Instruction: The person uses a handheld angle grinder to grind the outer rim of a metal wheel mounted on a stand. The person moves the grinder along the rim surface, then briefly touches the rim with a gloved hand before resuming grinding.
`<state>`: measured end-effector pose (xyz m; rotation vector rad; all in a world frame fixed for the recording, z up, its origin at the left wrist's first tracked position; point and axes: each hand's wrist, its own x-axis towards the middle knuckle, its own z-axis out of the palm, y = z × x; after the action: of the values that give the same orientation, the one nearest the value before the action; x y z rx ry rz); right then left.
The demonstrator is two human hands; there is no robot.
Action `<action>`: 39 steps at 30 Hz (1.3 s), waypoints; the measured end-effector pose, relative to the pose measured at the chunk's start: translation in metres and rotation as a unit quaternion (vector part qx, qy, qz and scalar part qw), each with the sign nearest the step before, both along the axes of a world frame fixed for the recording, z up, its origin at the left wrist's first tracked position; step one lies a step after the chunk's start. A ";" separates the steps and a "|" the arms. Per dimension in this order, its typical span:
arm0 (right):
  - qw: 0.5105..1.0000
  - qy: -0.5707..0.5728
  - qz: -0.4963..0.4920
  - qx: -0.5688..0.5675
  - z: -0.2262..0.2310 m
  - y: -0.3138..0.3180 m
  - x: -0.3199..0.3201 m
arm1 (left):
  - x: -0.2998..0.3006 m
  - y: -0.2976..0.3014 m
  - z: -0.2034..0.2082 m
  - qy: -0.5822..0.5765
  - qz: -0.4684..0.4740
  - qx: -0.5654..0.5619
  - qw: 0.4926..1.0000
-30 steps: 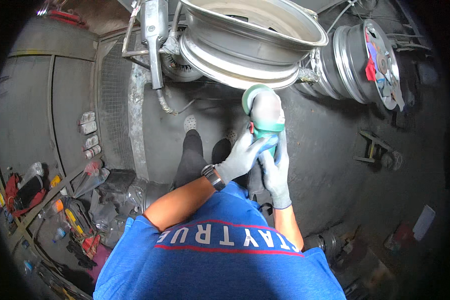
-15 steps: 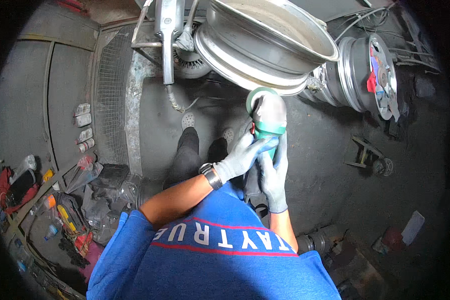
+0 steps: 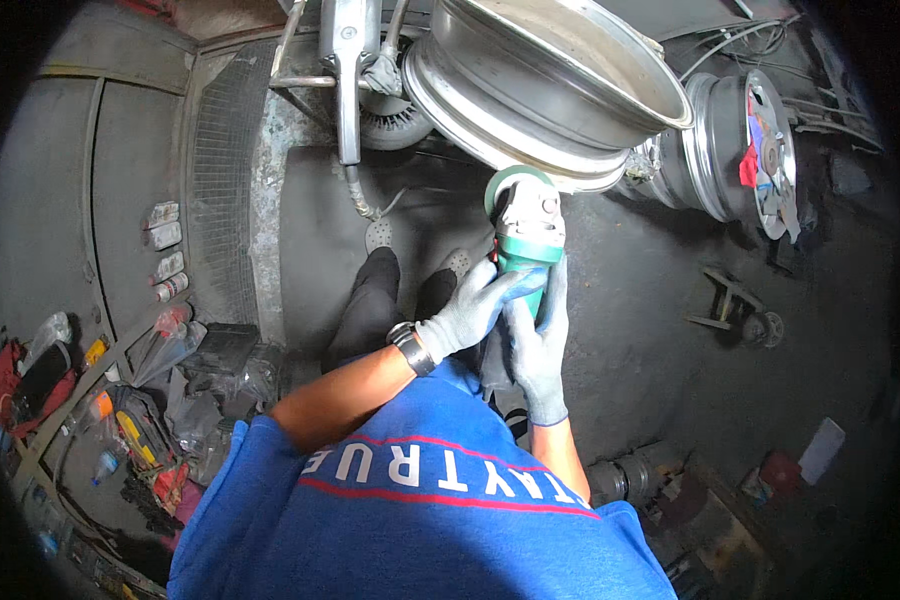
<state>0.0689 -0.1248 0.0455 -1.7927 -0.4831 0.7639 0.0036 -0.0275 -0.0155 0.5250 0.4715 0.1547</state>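
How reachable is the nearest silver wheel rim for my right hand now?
Probably not directly: the right hand is wrapped around the green grinder, which lies between it and the rim.

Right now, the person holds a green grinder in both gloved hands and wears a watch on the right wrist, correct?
Not quite: the head view shows the watch on the left wrist, not the right. The rest stands: the gloved left hand and gloved right hand both hold the green grinder.
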 end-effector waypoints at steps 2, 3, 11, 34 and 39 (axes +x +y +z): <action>1.000 0.011 -0.008 -0.003 0.000 0.000 -0.002 | -0.001 0.001 -0.003 -0.002 -0.011 -0.006 1.000; 1.000 0.021 -0.013 -0.005 0.001 0.000 -0.003 | 0.001 -0.004 -0.010 -0.010 -0.011 0.021 1.000; 0.999 0.025 -0.021 0.006 -0.004 0.011 -0.014 | -0.010 0.016 -0.001 0.000 -0.015 -0.001 1.000; 0.999 -0.008 -0.042 0.014 -0.007 0.029 -0.035 | -0.022 0.035 -0.012 -0.015 -0.087 0.008 0.996; 0.999 -0.001 -0.044 -0.005 -0.002 0.030 -0.036 | -0.023 0.033 -0.013 -0.005 -0.073 0.000 0.997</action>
<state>0.0329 -0.0952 0.0434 -1.8116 -0.3999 0.7050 -0.0194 0.0051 -0.0289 0.5558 0.4216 0.0165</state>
